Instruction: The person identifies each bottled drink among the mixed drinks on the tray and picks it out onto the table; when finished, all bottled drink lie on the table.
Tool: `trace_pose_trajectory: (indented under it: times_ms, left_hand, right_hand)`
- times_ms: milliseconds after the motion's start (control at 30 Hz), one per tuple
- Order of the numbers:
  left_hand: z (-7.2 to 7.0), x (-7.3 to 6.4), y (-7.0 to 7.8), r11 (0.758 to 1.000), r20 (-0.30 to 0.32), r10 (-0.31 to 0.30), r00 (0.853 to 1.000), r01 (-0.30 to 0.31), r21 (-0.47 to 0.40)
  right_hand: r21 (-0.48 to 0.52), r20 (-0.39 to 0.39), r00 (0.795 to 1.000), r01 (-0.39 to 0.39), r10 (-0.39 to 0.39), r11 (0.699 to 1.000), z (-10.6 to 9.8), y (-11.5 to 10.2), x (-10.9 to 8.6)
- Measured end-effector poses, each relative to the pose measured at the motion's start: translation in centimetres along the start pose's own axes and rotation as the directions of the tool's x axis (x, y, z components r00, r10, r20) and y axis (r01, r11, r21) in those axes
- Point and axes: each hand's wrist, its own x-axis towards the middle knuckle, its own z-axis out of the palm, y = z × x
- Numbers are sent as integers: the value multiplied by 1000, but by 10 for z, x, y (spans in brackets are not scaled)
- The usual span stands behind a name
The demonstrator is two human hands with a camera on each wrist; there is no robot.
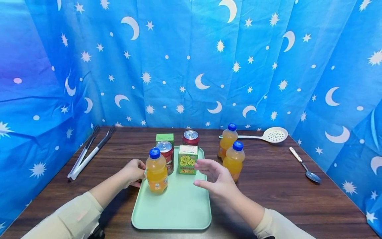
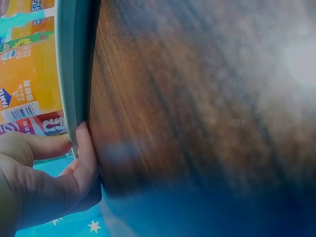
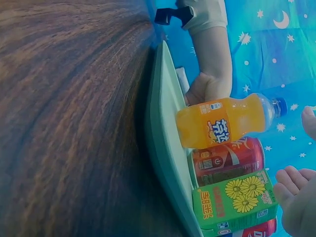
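My left hand (image 1: 135,172) pinches the left rim of a pale green tray (image 1: 179,212) between thumb and fingers, as the left wrist view shows. Just inside that rim an orange Fanta bottle (image 1: 157,176) with a blue cap stands upright on the tray. Behind it is a red soda can (image 1: 167,159). A green drink carton (image 1: 188,162) with yellow flowers stands to the right of the can. My right hand (image 1: 219,179) hovers by the carton's right side, fingers extended, thumb apart, holding nothing. In the right wrist view, part of that hand (image 3: 298,197) appears near the carton's top.
Behind the tray stand another green carton (image 1: 164,137) and a red can (image 1: 191,137). Two more orange bottles (image 1: 234,162) are right of the tray. Tongs (image 1: 89,156) lie at left; a white skimmer (image 1: 274,135) and a spoon (image 1: 311,176) lie at right. A blue curtain (image 1: 179,66) encloses the table.
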Motion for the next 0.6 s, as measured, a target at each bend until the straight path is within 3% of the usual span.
trace_pose_trajectory:
  times_ms: [333, 600]
  left_hand:
    - [-1, 1, -2, 1000, 11, 19, 1000, -19, -8]
    - [0, 1, -2, 1000, 10, 18, 1000, -18, -11]
  right_hand:
    - [42, 36, 998, 44, -46, 998, 13, 0, 10]
    - [67, 58, 998, 20, -24, 998, 22, -4, 14]
